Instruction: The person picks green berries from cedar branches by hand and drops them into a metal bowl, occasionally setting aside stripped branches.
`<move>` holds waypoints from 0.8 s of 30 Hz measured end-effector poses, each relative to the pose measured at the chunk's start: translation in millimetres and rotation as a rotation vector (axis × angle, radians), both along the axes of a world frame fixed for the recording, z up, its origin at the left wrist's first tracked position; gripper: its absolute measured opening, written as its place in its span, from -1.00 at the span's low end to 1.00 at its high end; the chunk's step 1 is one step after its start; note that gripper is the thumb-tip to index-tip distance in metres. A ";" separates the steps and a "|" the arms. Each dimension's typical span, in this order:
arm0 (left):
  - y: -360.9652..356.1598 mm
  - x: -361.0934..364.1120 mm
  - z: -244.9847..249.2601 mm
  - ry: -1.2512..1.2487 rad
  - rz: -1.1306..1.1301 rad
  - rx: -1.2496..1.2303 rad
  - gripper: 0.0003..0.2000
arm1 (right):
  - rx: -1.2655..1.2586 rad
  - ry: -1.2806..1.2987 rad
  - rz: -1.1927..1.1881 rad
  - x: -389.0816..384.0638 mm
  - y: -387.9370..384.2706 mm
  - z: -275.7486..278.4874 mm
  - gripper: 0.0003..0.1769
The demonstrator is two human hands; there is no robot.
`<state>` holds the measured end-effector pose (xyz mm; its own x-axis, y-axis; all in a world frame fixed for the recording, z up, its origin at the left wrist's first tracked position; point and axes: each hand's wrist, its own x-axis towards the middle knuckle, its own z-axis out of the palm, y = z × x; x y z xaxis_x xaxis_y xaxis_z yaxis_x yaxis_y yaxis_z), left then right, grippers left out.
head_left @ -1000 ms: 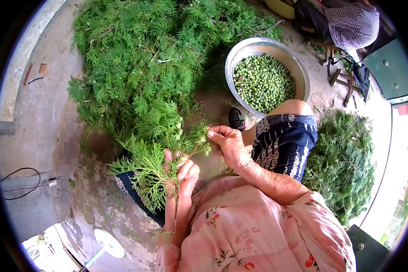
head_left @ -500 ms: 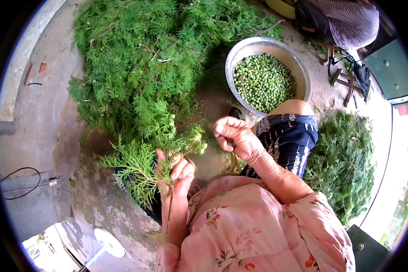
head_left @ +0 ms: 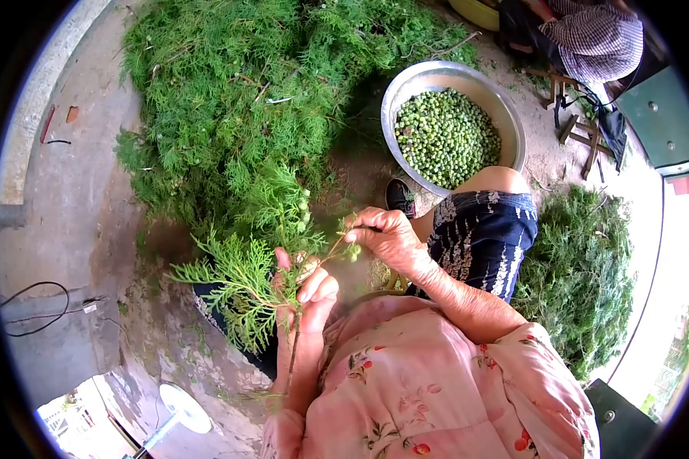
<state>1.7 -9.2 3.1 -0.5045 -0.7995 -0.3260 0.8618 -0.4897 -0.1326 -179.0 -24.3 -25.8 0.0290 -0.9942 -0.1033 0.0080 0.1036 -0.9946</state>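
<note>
My left hand (head_left: 310,294) is wrapped round the stem of a leafy evergreen branch (head_left: 241,283), its flat green sprays fanning out to the left and upward. Small pale-green cones show among its foliage. With thumb and finger pinched, my right hand (head_left: 390,241) grips a thin side twig of the same branch, and green cones hang just under those fingertips. Beyond my right knee, a wide metal basin (head_left: 515,122) holds a heap of picked green cones (head_left: 448,138).
A large pile of cut evergreen branches (head_left: 230,99) lies in front, and a smaller pile (head_left: 578,268) at my right. Another person (head_left: 597,42) sits at the upper right near wooden stools (head_left: 582,141) and a green cabinet (head_left: 662,122). A fan (head_left: 184,409) stands lower left.
My right hand has moved left and pinched a side twig of the branch, which now stretches toward it. The left hand keeps its hold, shifted slightly. The other person's arm has come into view.
</note>
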 end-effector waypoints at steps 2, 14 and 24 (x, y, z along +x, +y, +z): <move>-0.1 2.2 1.0 0.010 0.007 -0.035 -0.60 | -0.044 0.106 -0.179 0.2 -0.2 -4.9 -0.84; -3.0 4.7 6.2 0.012 0.046 -0.089 -0.63 | 0.475 -0.868 -0.017 -10.0 0.3 -10.1 -0.79; 0.5 0.2 4.3 0.000 0.007 -0.058 -0.62 | 0.388 -0.540 -0.126 8.6 0.9 8.1 -0.85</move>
